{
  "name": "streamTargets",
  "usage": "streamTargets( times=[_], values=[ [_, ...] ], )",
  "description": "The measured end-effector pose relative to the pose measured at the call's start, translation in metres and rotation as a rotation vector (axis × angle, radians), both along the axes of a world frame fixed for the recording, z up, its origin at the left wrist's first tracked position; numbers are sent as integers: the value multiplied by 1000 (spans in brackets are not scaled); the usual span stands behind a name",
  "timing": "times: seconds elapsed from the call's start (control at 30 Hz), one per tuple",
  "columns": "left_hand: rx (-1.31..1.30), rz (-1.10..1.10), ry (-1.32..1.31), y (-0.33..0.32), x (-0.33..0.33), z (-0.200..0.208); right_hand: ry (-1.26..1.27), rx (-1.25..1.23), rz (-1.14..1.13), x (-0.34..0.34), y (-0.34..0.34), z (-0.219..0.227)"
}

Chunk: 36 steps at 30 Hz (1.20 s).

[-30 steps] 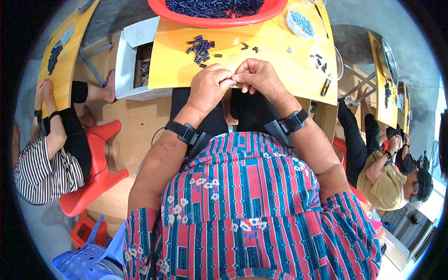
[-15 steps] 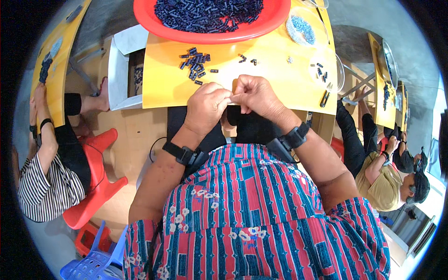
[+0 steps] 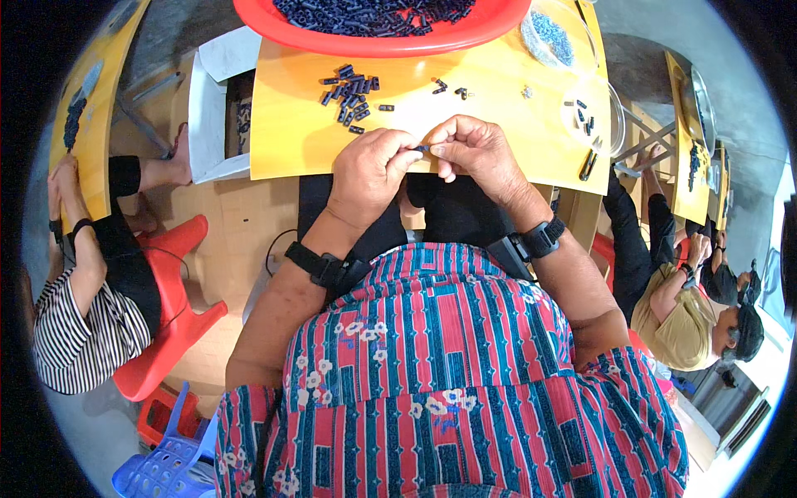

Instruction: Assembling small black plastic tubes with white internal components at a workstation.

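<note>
My left hand and my right hand meet at the near edge of the yellow table, both closed in a pinch. A small dark cylindrical piece shows between their fingertips, mostly hidden by them. Beyond my left hand lies a loose pile of short black tubular pieces, with single ones nearer to me. A few smaller black pieces lie past my right hand.
A red basin full of black pieces stands at the far side of the yellow table. To the right are a clear tub of tiny bluish parts and a dark pen-like tool. A white box is left. Other people sit on both sides.
My hands have drawn slightly apart, uncovering the dark piece between their fingertips. My right hand has shifted a little right. The whole view has tilted slightly, moving the table upward.
</note>
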<state>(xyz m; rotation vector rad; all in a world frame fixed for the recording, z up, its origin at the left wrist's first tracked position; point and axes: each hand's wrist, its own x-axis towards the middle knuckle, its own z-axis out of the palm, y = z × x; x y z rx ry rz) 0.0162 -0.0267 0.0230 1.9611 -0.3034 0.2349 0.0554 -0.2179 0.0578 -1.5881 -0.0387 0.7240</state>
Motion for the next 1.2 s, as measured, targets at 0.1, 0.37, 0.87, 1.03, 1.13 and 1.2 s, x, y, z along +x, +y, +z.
streamTargets(
  times=[0.1,0.37,0.87,1.03,1.13,1.2],
  values=[
    [-27,15,24,-1,1,-2,43,30,-44,2,1,-4],
    [12,2,34,-1,6,-7,3,14,-25,7,9,-7],
    [137,15,-43,1,12,-12,-56,-98,-8,12,16,-18],
    [130,20,-43,-1,10,-10,-42,-79,-1,11,16,-14],
    [128,17,-50,0,5,-10,-30,-63,3,6,19,-9],
    [130,16,-47,1,3,-10,-114,-219,70,2,22,-4]
  ],
)
